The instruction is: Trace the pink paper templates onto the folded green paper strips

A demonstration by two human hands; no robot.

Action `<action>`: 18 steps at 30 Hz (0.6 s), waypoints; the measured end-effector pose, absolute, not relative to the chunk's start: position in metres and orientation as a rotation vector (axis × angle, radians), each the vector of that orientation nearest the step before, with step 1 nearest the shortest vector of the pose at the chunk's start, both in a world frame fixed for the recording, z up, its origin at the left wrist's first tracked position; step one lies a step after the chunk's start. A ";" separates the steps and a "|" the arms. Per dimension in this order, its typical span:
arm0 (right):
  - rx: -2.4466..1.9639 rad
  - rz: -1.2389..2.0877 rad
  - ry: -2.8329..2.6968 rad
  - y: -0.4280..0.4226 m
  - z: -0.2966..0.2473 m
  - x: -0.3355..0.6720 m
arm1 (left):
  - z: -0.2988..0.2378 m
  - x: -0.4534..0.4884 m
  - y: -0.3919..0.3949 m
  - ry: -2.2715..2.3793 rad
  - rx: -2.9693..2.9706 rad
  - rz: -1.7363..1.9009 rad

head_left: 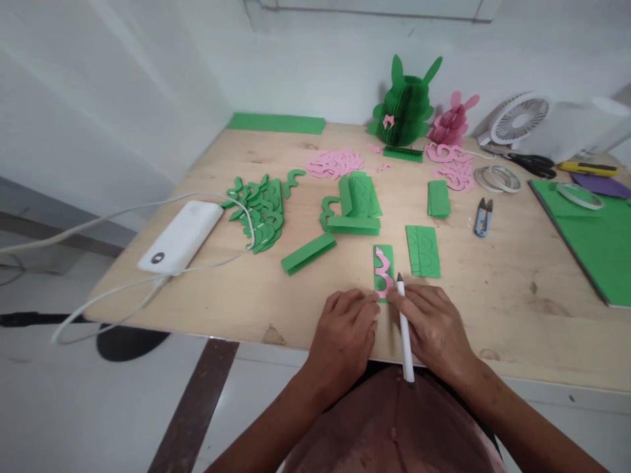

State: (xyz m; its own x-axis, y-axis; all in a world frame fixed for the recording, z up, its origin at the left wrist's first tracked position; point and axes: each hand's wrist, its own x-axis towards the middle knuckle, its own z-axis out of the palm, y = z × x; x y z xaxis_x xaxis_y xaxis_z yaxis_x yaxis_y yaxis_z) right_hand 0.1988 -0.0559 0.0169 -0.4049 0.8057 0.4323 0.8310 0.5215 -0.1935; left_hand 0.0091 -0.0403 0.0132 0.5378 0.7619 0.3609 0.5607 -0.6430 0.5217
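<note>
While the left hand [348, 328] curls with its fingertips at the lower end of the pink cutout [385, 281], whether it pinches cannot be told. The right hand [436, 325], fingers bent, holds a pen [405, 332]. The cutout lies on a green card [388, 251], near the tabletop's [305, 309] front edge. Uneven finger pressure could skew the cutout; the pen tip, just beside, could mark the card. Farther out, a snagged cable [106, 217] could drag green pieces [266, 220].

Place: papercraft work corner | wooden tabletop [221, 295], white wall [315, 66] | scissors [535, 164], utility knife [589, 169], tape rolls [511, 190], green paper cutouts [266, 220]
</note>
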 end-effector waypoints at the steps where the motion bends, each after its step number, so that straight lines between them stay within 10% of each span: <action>1: -1.336 -0.070 -2.288 -0.056 0.017 0.199 | 0.014 0.008 -0.040 1.091 2.412 0.817; 18: -1.345 -0.100 -2.307 -0.056 0.016 0.199 | 0.015 -0.006 -0.037 1.090 2.235 0.963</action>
